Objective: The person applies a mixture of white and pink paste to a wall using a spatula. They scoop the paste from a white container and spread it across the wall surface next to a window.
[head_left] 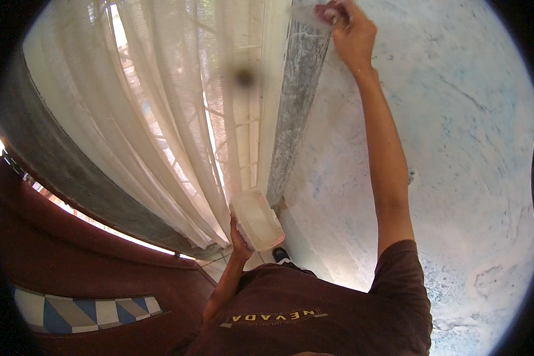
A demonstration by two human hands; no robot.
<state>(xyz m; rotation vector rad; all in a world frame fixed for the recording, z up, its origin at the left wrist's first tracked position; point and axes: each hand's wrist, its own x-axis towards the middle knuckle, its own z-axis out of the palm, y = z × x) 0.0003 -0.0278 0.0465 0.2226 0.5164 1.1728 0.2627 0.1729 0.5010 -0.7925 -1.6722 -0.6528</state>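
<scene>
My right hand (355, 40) is raised high against the wall, its fingers closed round a reddish-brown object (325, 13). That object looks like the grip of a putty knife, with a pale flat part blurred against the wall beside it. Low in front of my body, my left hand (238, 238) grips the side of a white rectangular tub (256, 221). Whitish material coats the inside of the tub, and its open top faces up. A bare grey strip (296, 89) runs down the wall's edge, just below and left of my right hand.
The wall (457, 148) on the right is whitish with bluish patches and smears. Sheer cream curtains (154, 118) hang over a window at the left. Below them are a grey ledge (95, 172) and a dark red surface (95, 249) with a blue, white and grey patterned strip (89, 313).
</scene>
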